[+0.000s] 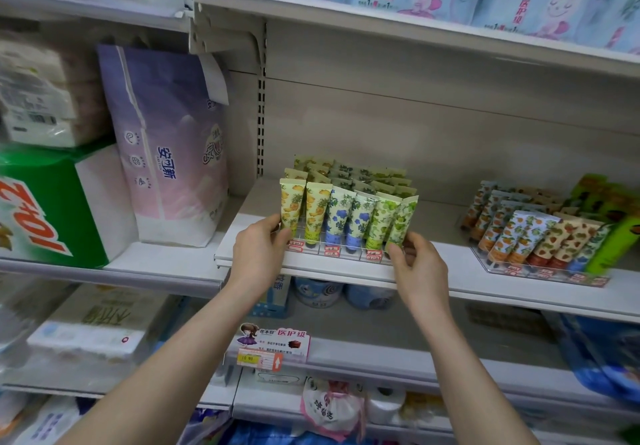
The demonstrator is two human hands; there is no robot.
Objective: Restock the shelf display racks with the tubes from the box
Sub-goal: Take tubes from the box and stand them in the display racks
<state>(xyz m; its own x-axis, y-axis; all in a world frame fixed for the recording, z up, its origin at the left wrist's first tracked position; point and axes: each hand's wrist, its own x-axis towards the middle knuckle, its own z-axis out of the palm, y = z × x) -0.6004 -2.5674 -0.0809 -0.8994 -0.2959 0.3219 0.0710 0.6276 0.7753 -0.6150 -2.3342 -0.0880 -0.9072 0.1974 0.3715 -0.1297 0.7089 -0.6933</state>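
Clear plastic rack (341, 249) of floral tubes (346, 216), frame centre, on shelf (485, 292) | left hand (258, 250), right hand (419, 264): fingers curled round its front corners | best slid evenly, square, tubes upright

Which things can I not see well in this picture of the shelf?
Head view only:
- The box: outside the frame.
- The price labels on the left rack: too small to read.
- That rack's ends: covered by the left hand and right hand.
- The right rack: blurred; its rightmost tubes cut by the edge.
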